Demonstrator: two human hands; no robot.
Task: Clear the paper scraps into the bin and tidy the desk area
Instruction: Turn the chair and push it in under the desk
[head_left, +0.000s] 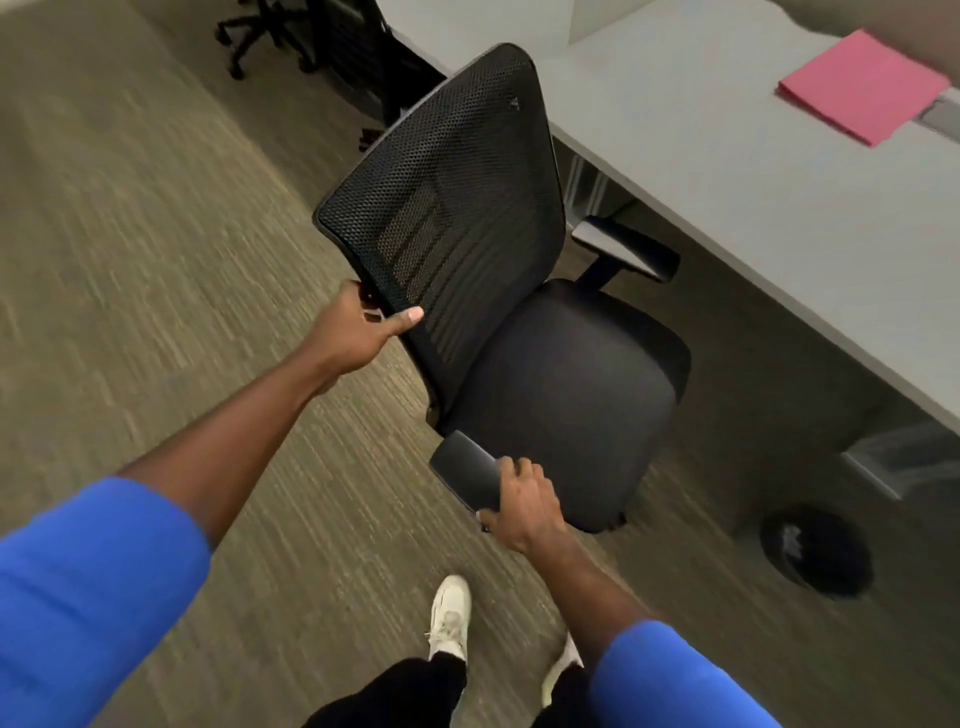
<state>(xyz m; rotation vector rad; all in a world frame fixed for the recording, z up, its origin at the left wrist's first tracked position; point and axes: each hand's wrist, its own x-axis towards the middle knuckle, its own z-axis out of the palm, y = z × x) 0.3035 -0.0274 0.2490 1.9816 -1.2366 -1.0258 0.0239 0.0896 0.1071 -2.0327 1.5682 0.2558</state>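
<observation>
So, left hand (363, 325) grips the mesh back edge of the black office chair (498, 291), right hand (519, 499) clamps its near armrest. Round black bin (815, 553) with scraps sits right of the chair, under the grey desk (727, 171). Shove carelessly and the chair probably clips the bin or desk edge.

Second chair (291, 31), white shoes (450, 618)

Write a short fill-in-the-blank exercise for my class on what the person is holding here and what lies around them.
1. The left hand grips the chair's mesh ____.
2. The right hand holds the near ____ of the chair.
3. The folder on the desk is ____ in colour.
4. The bin stands on the floor under the ____.

Missing words: backrest; armrest; pink; desk
</observation>
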